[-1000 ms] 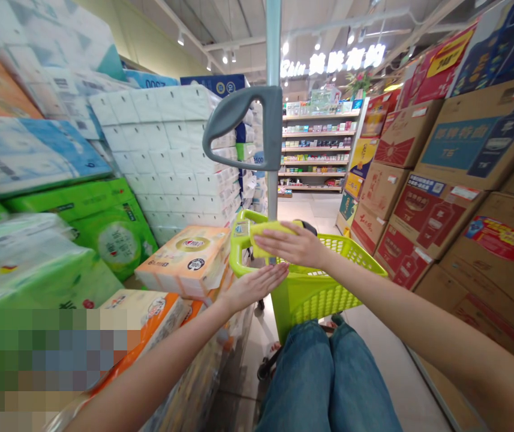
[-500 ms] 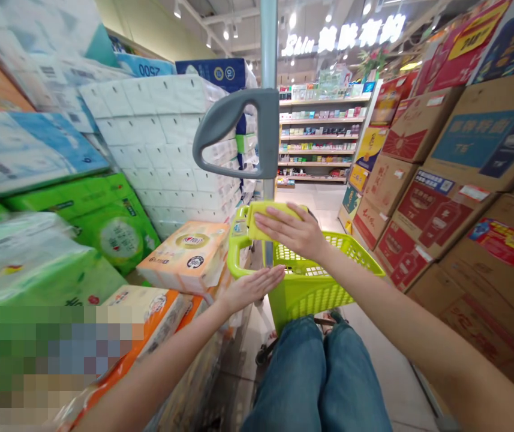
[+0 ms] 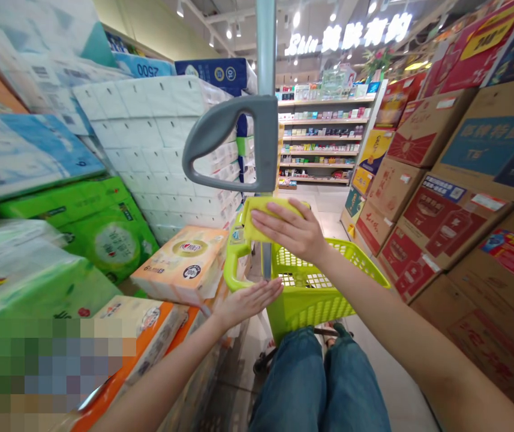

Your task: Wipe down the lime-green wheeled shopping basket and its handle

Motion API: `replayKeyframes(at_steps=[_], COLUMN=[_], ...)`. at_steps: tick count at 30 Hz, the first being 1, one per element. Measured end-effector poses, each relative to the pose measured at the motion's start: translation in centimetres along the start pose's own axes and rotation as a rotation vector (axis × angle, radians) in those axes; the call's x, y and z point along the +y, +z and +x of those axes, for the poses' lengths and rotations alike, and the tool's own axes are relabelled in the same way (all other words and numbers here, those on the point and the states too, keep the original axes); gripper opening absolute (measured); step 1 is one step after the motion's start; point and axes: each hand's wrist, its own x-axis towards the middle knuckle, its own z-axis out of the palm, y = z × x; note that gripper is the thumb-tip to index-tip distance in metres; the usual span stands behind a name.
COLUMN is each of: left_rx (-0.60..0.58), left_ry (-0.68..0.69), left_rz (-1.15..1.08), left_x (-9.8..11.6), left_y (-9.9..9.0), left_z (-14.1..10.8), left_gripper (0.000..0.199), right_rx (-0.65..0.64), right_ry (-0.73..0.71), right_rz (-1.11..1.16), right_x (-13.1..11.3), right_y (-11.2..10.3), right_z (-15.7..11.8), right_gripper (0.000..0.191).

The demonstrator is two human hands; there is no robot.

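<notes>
Head view, supermarket aisle: a right hand (image 3: 290,231) lies palm-down across a yellow pad (image 3: 260,219), fingers spread over its top and closed in narrow against it. Whether it grips or only rests, the frame cannot say. The pad sits at the near corner of a lime-green shopping basket (image 3: 315,294), just beside a metal pole (image 3: 265,48) below a grey handle (image 3: 221,132). A left hand (image 3: 248,303) is open wide and flat, its fingers reaching over the basket's looped rim (image 3: 234,270), apart from the pad. The pad looks light and soft, though too little shows to tell sponge from folded cloth. It would likely give under pressure, and its exposed edge near the pole looks the best place to take hold. Tissue packs (image 3: 180,264) are stacked to the left, printed cartons (image 3: 445,216) to the right — blue jeans (image 3: 292,384) fill the foot of the frame.
</notes>
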Motion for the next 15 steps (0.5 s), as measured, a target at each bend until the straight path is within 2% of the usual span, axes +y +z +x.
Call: replayKeyframes(at_steps=[2, 4, 6, 9, 12, 15], left_rx=[0.011, 0.037, 0.047, 0.016, -0.004, -0.022], left_ry=[-0.009, -0.024, -0.029, -0.003, -0.006, 0.001], left_rz=[-0.020, -0.055, -0.071, -0.032, 0.012, 0.019], left_x=[0.4, 0.8, 0.8, 0.3, -0.4, -0.4], left_y=[0.5, 1.0, 1.1, 0.5, -0.2, -0.2], left_z=[-0.5, -0.9, -1.1, -0.8, -0.2, -0.1], left_gripper=[0.061, 0.059, 0.058, 0.061, 0.063, 0.063], right_rx=[0.019, -0.077, -0.154, -0.153, -0.118, -0.057], right_ry=[-0.072, -0.189, -0.282, -0.270, -0.090, 0.039], right_rz=[-0.057, -0.049, -0.015, 0.045, 0.092, 0.086], right_x=[-2.2, -4.1, -4.6, -2.3, 0.9, 1.2], right_y=[0.9, 1.6, 1.6, 0.7, -0.2, 0.1], right_z=[-2.4, -5.0, -6.1, -4.2, -0.4, 0.6], right_gripper=[0.047, 0.038, 0.037, 0.046, 0.064, 0.069])
